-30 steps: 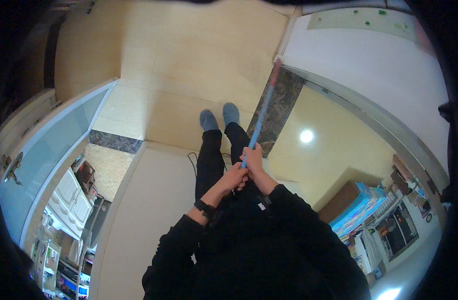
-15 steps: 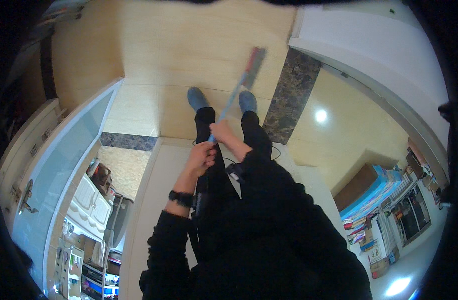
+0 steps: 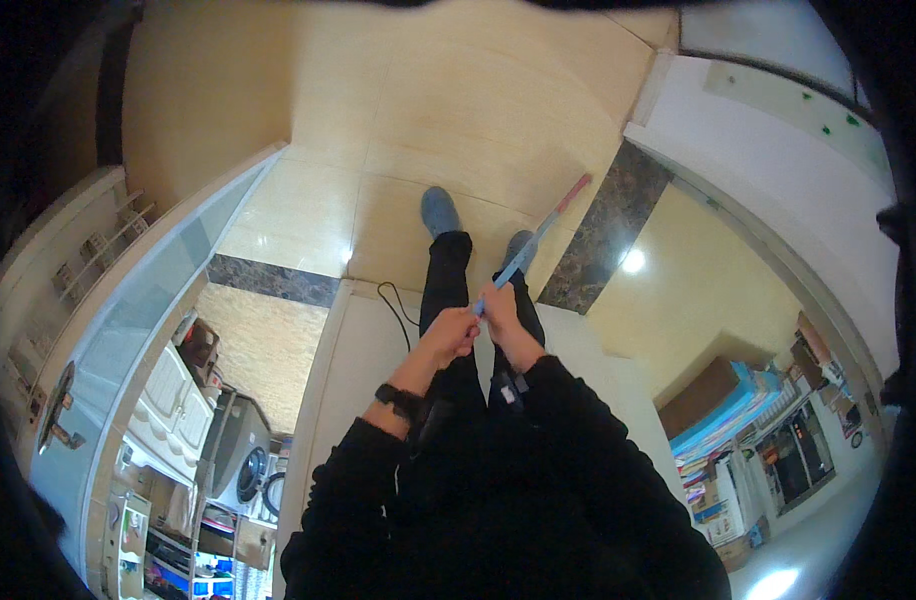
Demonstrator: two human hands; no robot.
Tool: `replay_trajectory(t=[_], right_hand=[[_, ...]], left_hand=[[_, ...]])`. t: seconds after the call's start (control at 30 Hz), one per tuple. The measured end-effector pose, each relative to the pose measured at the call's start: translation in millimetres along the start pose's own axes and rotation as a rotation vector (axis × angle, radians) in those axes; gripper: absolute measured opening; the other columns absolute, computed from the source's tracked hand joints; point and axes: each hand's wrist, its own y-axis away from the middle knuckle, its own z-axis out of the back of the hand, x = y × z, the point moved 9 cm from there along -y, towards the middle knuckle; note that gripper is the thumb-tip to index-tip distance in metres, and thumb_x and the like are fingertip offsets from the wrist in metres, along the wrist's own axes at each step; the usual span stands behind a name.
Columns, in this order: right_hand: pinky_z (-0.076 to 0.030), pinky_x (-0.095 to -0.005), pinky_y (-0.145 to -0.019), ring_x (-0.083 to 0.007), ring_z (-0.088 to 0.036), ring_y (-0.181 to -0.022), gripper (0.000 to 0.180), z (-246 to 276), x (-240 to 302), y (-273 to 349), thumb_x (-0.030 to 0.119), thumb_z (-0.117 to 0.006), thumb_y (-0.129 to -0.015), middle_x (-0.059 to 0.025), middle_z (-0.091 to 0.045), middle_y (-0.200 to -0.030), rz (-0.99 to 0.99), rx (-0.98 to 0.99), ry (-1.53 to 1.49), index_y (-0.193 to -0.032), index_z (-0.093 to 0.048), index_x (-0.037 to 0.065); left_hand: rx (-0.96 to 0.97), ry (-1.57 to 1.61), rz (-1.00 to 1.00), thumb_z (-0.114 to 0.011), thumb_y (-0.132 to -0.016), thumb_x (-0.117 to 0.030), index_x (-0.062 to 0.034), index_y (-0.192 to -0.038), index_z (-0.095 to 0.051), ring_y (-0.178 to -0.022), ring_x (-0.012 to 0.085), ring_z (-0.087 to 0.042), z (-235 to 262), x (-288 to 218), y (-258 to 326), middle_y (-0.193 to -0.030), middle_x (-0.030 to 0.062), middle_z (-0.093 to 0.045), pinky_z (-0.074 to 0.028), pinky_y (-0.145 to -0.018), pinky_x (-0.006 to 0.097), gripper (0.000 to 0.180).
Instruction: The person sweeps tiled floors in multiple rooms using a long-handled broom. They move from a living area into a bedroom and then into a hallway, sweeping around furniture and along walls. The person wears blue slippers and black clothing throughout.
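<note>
A long thin blue stick [image 3: 526, 249] with a red far end slants up and to the right over the tiled floor. My left hand [image 3: 451, 331] and my right hand [image 3: 499, 306] both grip its near end, side by side, in front of my black trousers. A dark watch [image 3: 397, 397] sits on my left wrist. My two grey-blue shoes [image 3: 440, 211] stand on the beige tiles just beyond the hands. The stick's red tip lies near a dark marble threshold strip [image 3: 606, 232].
A white door [image 3: 368, 370] with a thin black cord stands right by my legs. A glass-fronted cabinet [image 3: 128, 330] runs along the left. A white wall [image 3: 778, 160] and doorway are on the right, with boxes and shelves [image 3: 748, 440] at lower right.
The stick has swung from pointing up over my shoes to slanting right, its tip now by the marble strip. The view has also shifted, and both hands stay on the stick.
</note>
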Motion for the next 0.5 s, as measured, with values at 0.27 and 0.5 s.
replay_trajectory(t=[0.27, 0.5], right_hand=[[-0.049, -0.0412, -0.060, -0.0221, -0.060, -0.079, 0.044, -203.3, 65.6, -18.2, 0.025, -0.058, -0.086, -0.0144, -0.058, -0.089, 0.277, 0.147, 0.431, -0.113, -0.041, -0.005], [-0.052, -0.0359, -0.057, -0.0209, -0.058, -0.071, 0.043, -226.4, 145.3, 30.0, 0.020, -0.056, -0.087, -0.0096, -0.055, -0.082, 0.547, 0.283, 0.616, -0.123, -0.038, 0.004]], left_hand=[[-0.170, 0.160, -0.335, -0.050, -0.092, -0.016, -0.0090, -0.092, -0.049, -0.046, 0.0064, -0.035, 113.8, -103.7, 74.1, -0.069, 0.0003, -0.047, -0.028, -0.039, 0.021, 0.008], [-0.079, 0.219, -0.555, -0.051, -0.093, -0.017, -0.0087, -0.106, -0.048, -0.055, 0.0101, -0.045, 81.5, -125.4, 102.3, -0.077, 0.0024, -0.052, -0.041, -0.051, 0.024, 0.015]])
